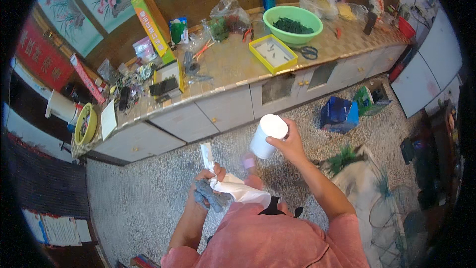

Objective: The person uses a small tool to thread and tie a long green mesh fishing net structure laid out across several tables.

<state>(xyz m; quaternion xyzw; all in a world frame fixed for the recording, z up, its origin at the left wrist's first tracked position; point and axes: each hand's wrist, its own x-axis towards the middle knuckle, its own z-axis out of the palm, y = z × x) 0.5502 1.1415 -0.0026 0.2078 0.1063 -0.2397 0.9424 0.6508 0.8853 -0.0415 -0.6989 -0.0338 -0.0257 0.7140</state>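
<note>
I have the right hand [292, 144] wrapped round a white cylinder [263, 141], its thumb by the pale round end; it is held tilted over the speckled floor [148, 173], out from the front edge of the bench [228, 69]. The left hand [203, 175] has its grip folded round a white strip [206, 155] that sticks up past the fingers. White material [235, 188] runs from that hand toward the pink shirt [272, 233]; I cannot tell whether it and the strip are one piece. A grey-blue cloth [213, 198] hangs at the left wrist. Near the middle of the bench's front edge I see a yellow box [283, 67] with small pieces in it, black scissors [308, 52] just beside it, and a green bowl [287, 35] of dark leafy stuff [293, 26] behind.
</note>
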